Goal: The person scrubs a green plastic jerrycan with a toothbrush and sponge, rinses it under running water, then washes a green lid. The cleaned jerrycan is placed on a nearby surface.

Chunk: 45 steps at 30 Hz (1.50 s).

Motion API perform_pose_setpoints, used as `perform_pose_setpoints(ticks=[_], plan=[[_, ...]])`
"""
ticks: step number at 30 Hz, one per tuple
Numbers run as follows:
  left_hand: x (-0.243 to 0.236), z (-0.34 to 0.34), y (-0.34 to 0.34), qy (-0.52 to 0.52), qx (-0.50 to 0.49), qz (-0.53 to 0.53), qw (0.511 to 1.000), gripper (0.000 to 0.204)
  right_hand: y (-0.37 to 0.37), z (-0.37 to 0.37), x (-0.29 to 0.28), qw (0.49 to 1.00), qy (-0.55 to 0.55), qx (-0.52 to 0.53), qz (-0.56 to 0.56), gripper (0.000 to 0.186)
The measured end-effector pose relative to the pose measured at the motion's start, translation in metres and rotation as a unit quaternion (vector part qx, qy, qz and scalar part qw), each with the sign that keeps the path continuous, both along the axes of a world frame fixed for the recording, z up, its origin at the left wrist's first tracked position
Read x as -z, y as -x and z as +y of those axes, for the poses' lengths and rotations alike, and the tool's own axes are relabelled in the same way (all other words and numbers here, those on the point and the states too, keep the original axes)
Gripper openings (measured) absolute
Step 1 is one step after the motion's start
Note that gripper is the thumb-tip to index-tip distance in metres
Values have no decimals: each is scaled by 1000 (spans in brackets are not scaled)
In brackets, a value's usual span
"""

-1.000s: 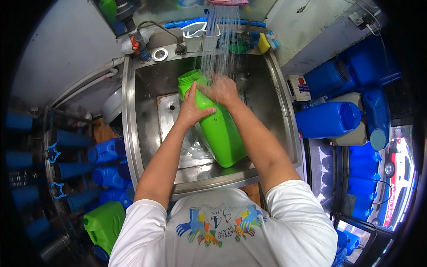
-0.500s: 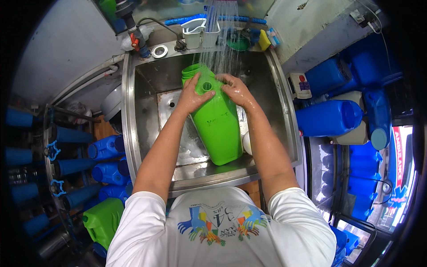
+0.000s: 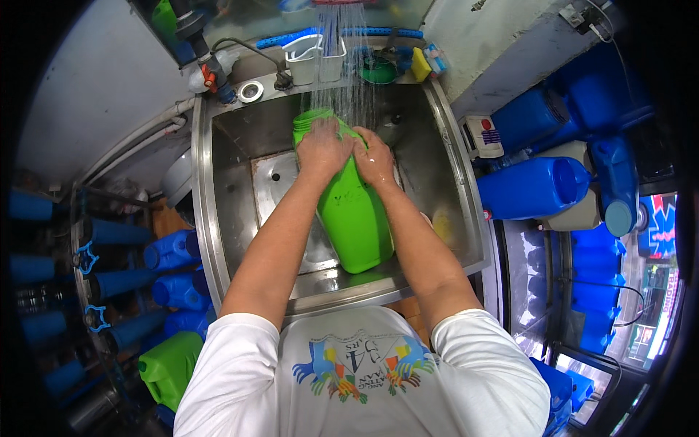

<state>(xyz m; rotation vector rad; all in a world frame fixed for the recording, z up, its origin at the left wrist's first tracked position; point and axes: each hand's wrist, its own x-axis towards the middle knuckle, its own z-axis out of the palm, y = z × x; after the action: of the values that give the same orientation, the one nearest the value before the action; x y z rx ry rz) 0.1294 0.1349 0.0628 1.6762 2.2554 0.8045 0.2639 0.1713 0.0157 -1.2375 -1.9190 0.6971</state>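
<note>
A bright green plastic jerrycan (image 3: pixel 353 226) stands tilted in the steel sink (image 3: pixel 204 218), its open threaded mouth (image 3: pixel 312 116) toward the back. Water streams down over its upper end. My left hand (image 3: pixel 324 149) lies across the jerrycan's shoulder, gripping it and covering the small hole there. Close beside it, my right hand (image 3: pixel 373 156) holds the upper right side, its fingertips partly hidden behind the container. Both hands are wet.
A shower head (image 3: pixel 342 3) pours from above the back ledge, where a white caddy (image 3: pixel 313 62), a green bowl (image 3: pixel 378 71) and a yellow sponge (image 3: pixel 420 65) stand. Blue containers (image 3: pixel 535 187) crowd the right side; more blue ones (image 3: pixel 175 249) and a green jerrycan (image 3: pixel 171 368) are at left.
My left hand has slid right over the small hole in the jerrycan. My right hand has come closer to it, lower on the side. The view has shifted slightly.
</note>
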Motion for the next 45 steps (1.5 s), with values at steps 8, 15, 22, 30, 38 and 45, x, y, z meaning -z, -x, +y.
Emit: perform_pose_setpoints(ticks=[8,15,22,30,38,45], plan=[[17,13,20,-36,135,-22,990,37,-4,4,9,999,-14,-33,37,35],[44,-9,46,-149,182,-49,971,62,-9,9,8,994,33,-79,71,33],[44,-34,58,47,122,-530,838,60,15,-5,-26,973,-190,-80,-101,37],[69,-32,69,-65,70,-512,853,50,54,19,-25,957,-158,-180,-163,37],[53,-61,51,-34,88,-295,951,108,61,24,-24,955,-105,-192,-200,48],[42,-70,42,27,20,-226,973,134,65,12,-28,964,-97,-151,-197,35]])
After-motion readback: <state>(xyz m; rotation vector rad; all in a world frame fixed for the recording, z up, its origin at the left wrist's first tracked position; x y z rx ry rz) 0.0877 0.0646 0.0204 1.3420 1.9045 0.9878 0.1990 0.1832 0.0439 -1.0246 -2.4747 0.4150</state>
